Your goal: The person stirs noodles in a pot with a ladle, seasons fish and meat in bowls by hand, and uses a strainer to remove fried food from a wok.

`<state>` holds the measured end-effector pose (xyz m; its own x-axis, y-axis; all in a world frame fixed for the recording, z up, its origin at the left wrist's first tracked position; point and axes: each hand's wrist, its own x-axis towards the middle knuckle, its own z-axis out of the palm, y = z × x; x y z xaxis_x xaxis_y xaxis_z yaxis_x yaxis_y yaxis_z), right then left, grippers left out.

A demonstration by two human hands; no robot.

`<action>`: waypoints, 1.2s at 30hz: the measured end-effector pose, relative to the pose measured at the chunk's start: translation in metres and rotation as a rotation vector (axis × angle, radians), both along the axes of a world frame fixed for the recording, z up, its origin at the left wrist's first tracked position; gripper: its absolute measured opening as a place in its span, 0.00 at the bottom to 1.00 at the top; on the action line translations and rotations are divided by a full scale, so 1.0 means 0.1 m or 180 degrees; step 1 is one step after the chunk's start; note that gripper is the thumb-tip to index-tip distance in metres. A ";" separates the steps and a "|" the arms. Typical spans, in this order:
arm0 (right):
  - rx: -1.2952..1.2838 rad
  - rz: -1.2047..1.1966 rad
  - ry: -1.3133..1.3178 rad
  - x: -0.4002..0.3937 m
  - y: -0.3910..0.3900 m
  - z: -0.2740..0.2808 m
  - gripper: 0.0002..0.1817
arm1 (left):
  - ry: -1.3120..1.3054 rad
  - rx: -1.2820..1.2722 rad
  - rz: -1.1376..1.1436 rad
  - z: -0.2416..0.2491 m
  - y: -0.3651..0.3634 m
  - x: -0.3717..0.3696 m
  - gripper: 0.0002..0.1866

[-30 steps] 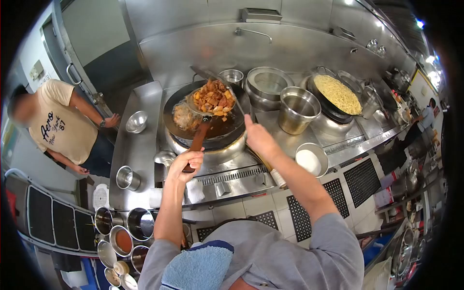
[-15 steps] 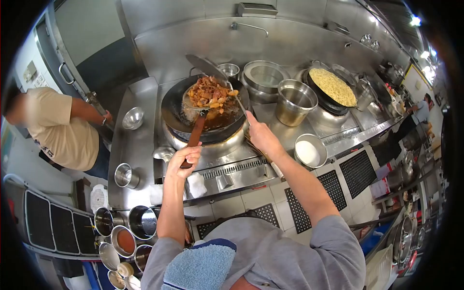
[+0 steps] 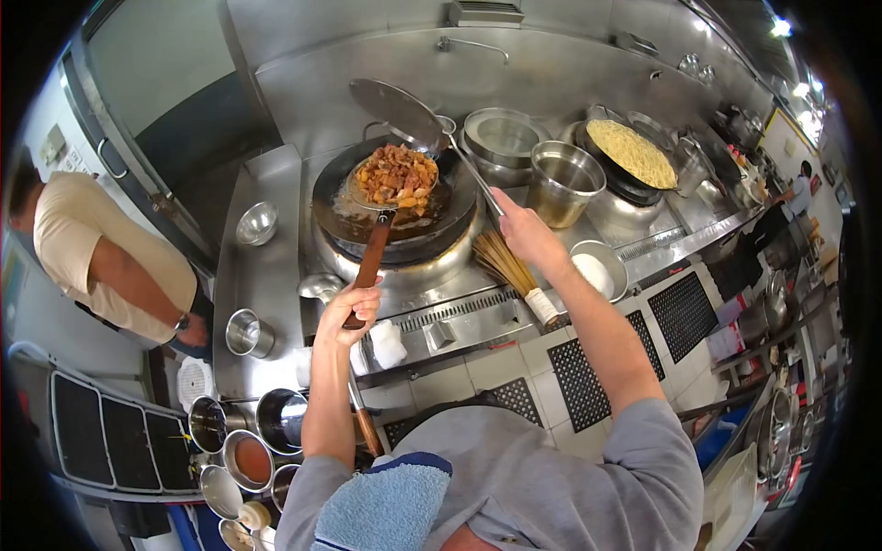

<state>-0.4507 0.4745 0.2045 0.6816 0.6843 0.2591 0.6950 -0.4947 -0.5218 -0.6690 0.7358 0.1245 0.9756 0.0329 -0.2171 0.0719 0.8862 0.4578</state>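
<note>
My left hand [image 3: 351, 310] grips the wooden handle [image 3: 372, 262] of a round strainer heaped with browned food pieces [image 3: 397, 176]. The strainer is over a large dark wok [image 3: 326, 209] with oily liquid in it. My right hand [image 3: 531, 237] is closed round the metal handle [image 3: 473, 174] of a long tool. That handle runs up to a large flat disc [image 3: 397, 110], which is raised and tilted behind the strainer. Below my right hand a bamboo brush [image 3: 505, 262] lies on the stove edge, beside a pot of white contents [image 3: 593, 274].
A second wok holds yellow noodles [image 3: 632, 153]. A tall steel pot [image 3: 567, 179] stands between the woks. A ladle [image 3: 322, 287] lies by my left hand. A person [image 3: 119, 248] stands at the left; another person [image 3: 797, 195] is far right.
My right hand has moved up and right, lifting the disc off the food. The bamboo brush is now more exposed. The person at the left has turned and lowered an arm.
</note>
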 end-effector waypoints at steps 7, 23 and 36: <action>0.0623 0.0011 0.0707 0.25 -0.03 -0.08 0.31 | 0.0043 -0.0140 -0.0132 0.04 0.06 -0.09 0.14; 0.1067 -0.0626 0.1809 0.59 0.21 -0.66 0.28 | -0.0058 -0.0494 -0.0018 0.92 0.23 0.21 0.14; -0.0855 0.0595 0.2348 1.88 0.36 -0.46 0.03 | -0.0388 -0.0835 0.0034 1.16 0.05 0.57 0.15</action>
<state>-0.2624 0.5101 0.1585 0.4811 0.7789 -0.4024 0.3015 -0.5780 -0.7583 -0.6117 0.7405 0.2410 0.9949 0.0017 -0.1008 0.0204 0.9758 0.2176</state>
